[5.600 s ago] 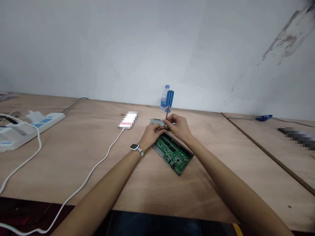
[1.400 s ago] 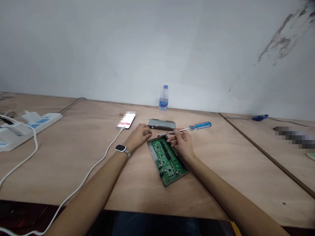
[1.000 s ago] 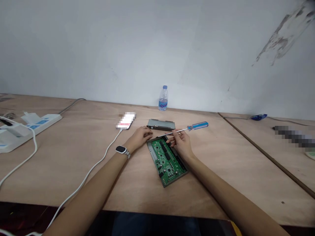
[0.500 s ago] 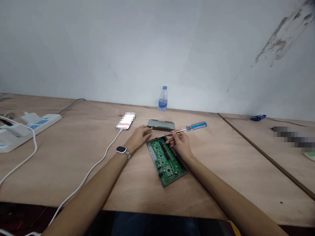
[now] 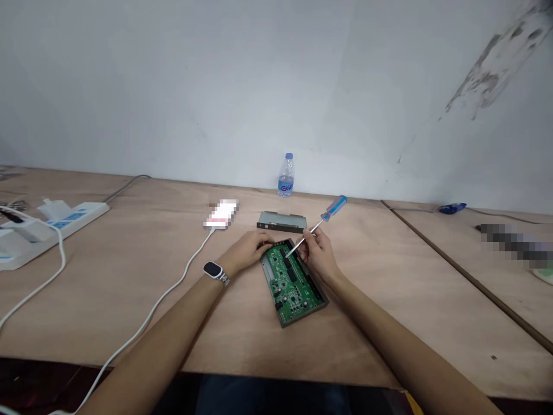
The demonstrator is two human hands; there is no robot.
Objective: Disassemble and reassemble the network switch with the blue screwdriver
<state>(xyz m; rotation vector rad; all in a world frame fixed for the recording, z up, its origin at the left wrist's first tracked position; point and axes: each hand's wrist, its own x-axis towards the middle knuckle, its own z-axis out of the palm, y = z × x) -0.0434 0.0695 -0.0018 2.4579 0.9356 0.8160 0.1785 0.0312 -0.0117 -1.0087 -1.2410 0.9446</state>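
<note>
Green circuit board in a grey metal tray (image 5: 295,286), flat on the table — looks light, rigid, fragile; best held by its metal edges! Left fingers (image 5: 264,246) touch its far corner, right fingers (image 5: 309,242) pinch a blue-handled screwdriver (image 5: 334,208).

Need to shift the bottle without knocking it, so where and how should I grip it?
I'd wrap the left hand around the lower, labelled body of the bottle, coming from its left: it stands upright, narrows towards the cap, and has the wall close behind. The right hand holds the screwdriver.
</note>
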